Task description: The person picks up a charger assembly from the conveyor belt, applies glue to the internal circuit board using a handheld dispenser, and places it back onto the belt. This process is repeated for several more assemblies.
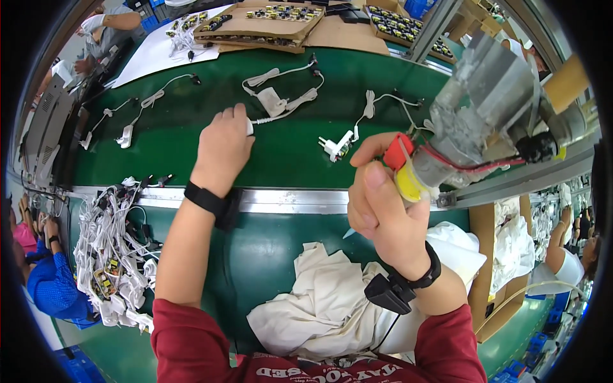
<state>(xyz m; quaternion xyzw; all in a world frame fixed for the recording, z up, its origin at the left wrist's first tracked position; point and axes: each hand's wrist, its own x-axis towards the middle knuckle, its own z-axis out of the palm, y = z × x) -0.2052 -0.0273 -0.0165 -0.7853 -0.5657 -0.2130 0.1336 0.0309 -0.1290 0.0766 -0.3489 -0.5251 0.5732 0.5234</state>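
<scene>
My left hand (225, 148) lies palm down on the green bench surface. Its fingers close over a white power adapter (249, 127), mostly hidden, whose strain-relief cable leads right. Just beyond it, another white adapter (271, 101) rests among bundled white cables. To the right, my right hand (391, 207) is wrapped round the end of a bulky grey, tape-wrapped tool (469, 105) with a red part (399, 150) under the fingers and a yellow band (408, 184). An adapter with its inner board exposed (338, 147) lies left of the tool, its prongs pointing left.
A metal rail (294, 200) crosses the bench before me. A heap of white cabled adapters (112, 255) sits at left, crumpled cream cloth (319, 300) in front. Trays of small parts (262, 25) line the back. A cardboard box (488, 255) stands at right. Other people work nearby.
</scene>
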